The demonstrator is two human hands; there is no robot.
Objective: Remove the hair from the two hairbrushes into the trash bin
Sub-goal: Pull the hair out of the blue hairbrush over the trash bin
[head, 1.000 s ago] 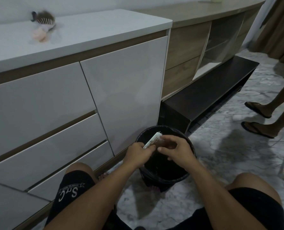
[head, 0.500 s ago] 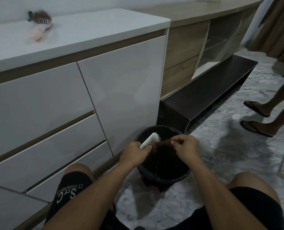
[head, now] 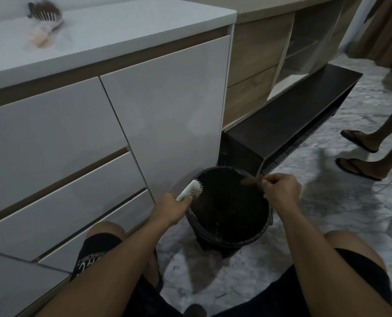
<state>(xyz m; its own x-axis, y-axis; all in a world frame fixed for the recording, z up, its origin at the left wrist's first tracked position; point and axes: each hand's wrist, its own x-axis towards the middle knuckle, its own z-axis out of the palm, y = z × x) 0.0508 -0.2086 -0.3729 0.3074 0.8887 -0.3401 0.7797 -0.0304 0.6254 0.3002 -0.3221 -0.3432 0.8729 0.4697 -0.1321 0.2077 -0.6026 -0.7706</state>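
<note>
Hairbrush (head: 191, 189) bristles face up over the trash bin (head: 231, 242) rim, our left hand (head: 172, 208) gripping its handle; our right hand (head: 279, 191) pinches what looks like hair (head: 251, 180); brush 2 (head: 45, 16) lies on the cabinet (head: 121, 24).

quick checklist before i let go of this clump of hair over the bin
1. Hair clump is free of the white brush: ok.
2. Right hand grip on the clump is over the trash bin opening: ok, near the far rim.
3. Left hand holds the brush over the bin: ok.
4. White brush fully clean: cannot tell.
5. Second brush on the counter still has hair: not ok.
</note>
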